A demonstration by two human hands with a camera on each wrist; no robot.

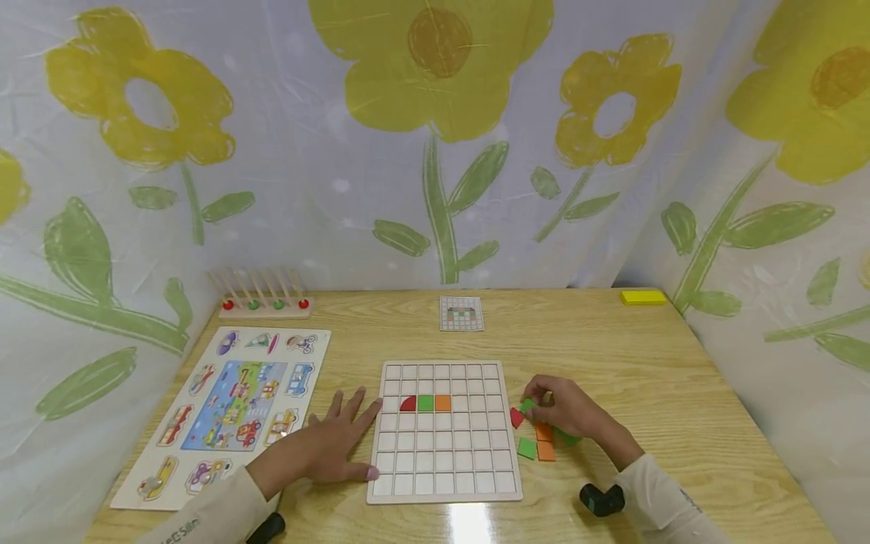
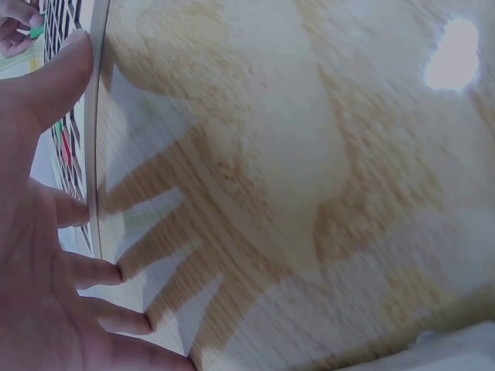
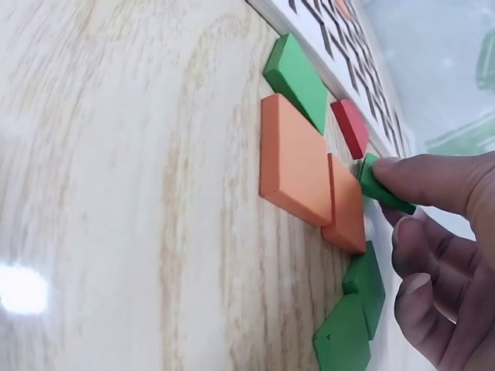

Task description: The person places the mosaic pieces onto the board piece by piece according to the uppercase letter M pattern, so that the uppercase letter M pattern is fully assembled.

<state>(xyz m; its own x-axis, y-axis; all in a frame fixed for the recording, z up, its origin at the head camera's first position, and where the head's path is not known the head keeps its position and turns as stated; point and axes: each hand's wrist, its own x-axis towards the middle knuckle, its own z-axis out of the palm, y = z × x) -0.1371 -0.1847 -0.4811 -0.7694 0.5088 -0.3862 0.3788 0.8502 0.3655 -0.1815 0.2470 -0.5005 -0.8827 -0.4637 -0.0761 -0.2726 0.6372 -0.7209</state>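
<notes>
Held tile (image 1: 528,406), green, right of centre in the lower head view: pinched in the right hand (image 1: 564,409), the gap between thumb and fingers narrow, the other fingers curled. Just beside it, to the left, lies a red piece (image 1: 517,418); below are two orange tiles (image 1: 546,451) and a loose green tile (image 1: 526,449). Board (image 1: 445,462), lower centre: a row of red, green and orange pieces occupies three adjacent cells. Left hand (image 1: 326,446), lower left of centre: fingers spread wide, grasping nothing, thumb and index finger at the board's left edge. Card (image 1: 461,313): centre, above the board. Puzzle (image 1: 238,340): lower left.
</notes>
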